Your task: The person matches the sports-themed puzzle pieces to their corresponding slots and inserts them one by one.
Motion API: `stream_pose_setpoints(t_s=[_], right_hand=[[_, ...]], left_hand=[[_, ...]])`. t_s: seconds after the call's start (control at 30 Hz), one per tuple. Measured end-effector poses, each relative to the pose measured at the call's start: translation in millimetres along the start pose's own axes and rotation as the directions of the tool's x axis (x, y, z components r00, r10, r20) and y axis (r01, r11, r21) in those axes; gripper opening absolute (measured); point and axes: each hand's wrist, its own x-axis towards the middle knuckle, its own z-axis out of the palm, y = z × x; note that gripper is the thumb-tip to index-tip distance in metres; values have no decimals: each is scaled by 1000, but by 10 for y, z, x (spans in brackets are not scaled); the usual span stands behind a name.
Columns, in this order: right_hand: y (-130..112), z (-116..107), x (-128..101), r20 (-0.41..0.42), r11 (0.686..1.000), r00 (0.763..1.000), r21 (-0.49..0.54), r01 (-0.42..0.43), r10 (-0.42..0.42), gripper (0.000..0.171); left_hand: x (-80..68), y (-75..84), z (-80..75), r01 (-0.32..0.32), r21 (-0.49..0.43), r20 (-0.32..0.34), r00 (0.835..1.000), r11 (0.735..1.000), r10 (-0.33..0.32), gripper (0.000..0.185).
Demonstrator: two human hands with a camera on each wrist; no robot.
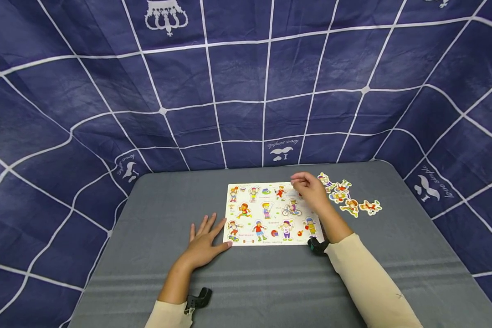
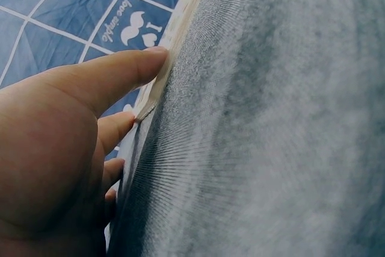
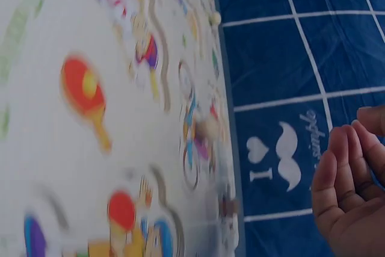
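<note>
The puzzle board (image 1: 270, 214) lies mid-table (image 1: 156, 273); the left hand (image 1: 205, 243) lies flat with fingers spread at its 8 o'clock corner, and only the left wrist view shows the thumb (image 2: 114, 73) touching the board's edge. The right hand (image 1: 309, 189) hovers curled over the board's 1 o'clock corner, with loose pieces (image 1: 346, 196) at 3 o'clock; neither view shows whether it grips anything.

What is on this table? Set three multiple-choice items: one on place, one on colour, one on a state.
1. Relative to the puzzle board, the loose figure pieces lie: A) to its left B) to its right C) stacked on it
2. The table cover is: A) grey B) red C) green
3. The left hand is: A) flat, fingers straight B) a fist C) lifting a piece

B: the pieces sit past the board's right edge.
A: grey cloth shows all round the board.
A: palm down, thumb at the board's corner.
</note>
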Motion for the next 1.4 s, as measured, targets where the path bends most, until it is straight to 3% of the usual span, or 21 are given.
stream_pose_setpoints(t_s=[0.73,0.93,1.4], right_hand=[[376,-596,48,-47,970,999,-242,15,-27,26],[481,-671,96,-18,959,1000,-285,-5,0,27],[622,-698,165,0,891,999,-451,-43,48,22]], left_hand=[[0,4,24,-4,-16,-15,1000,1000,4,81],[-12,13,20,5,-14,-17,1000,1000,-5,81],[-22,20,18,7,-18,-20,1000,1000,-7,81]])
